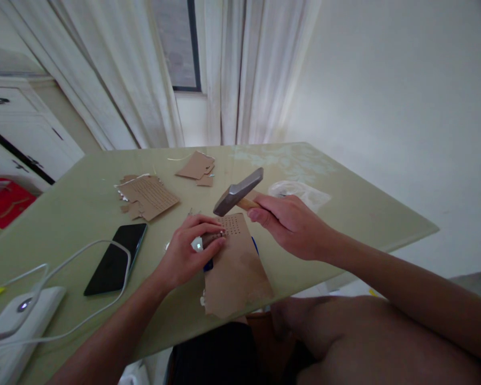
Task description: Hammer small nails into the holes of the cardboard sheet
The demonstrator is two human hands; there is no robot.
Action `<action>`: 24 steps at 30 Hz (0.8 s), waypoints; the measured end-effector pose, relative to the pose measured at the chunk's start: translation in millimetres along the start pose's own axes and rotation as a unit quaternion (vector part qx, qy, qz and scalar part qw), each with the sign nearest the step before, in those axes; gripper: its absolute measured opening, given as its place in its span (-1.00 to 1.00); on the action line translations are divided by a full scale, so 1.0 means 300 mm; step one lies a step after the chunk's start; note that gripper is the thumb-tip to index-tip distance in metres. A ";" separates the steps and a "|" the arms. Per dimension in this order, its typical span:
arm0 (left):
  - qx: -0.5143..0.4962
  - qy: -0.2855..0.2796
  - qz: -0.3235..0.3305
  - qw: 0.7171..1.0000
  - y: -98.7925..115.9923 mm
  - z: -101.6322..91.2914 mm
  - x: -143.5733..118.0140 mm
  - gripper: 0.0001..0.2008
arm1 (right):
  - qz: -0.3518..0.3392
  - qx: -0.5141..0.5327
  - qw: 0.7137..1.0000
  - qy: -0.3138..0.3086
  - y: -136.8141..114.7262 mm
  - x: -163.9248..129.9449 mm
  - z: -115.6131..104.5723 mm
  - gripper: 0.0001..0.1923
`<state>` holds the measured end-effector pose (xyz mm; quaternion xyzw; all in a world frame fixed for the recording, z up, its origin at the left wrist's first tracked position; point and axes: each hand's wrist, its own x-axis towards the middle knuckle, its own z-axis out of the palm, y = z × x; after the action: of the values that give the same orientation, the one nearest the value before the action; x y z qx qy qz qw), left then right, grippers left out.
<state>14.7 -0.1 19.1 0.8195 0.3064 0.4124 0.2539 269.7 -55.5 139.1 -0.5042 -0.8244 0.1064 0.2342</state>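
My right hand (291, 227) grips a hammer (239, 191) by its wooden handle, the steel head raised just above my left hand's fingertips. My left hand (190, 248) rests at the left edge of a brown cardboard piece (238, 275). Its thumb and forefinger are pinched together over the cardboard's upper part; a tiny pale spot shows at their tips, too small to name. Rows of small dark holes (234, 224) mark the cardboard there. Something blue (208, 265) sticks out from under the cardboard on both sides, mostly hidden.
Torn cardboard pieces (150, 195) (198, 166) lie farther back on the pale green table (304, 275). Left of my hand is a black phone (116, 259), with a white cable (84, 246) and a white power strip (36, 326). A crumpled clear plastic bag (304, 195) lies behind my right hand.
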 end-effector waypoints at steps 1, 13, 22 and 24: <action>0.004 -0.008 -0.005 1.000 0.001 -0.002 0.000 -0.82 | 0.001 -0.002 1.000 -0.002 0.001 0.000 0.000 -0.60; 0.013 -0.022 -0.031 0.999 -0.006 0.006 0.000 -0.69 | 0.028 -0.111 0.986 -0.120 0.028 0.006 0.081 -0.52; 0.006 -0.015 -0.026 1.000 -0.001 0.008 -0.006 -0.61 | 0.039 -0.109 0.981 -0.159 0.047 0.006 0.094 -0.58; 0.022 -0.007 -0.019 1.000 -0.005 0.002 -0.004 -0.55 | 0.051 -0.059 0.989 -0.125 0.057 0.009 0.091 -0.59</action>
<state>14.4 -0.1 17.1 0.8216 0.3296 0.3949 0.2457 268.7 -43.5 109.1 -0.5409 -0.8254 0.1318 0.0937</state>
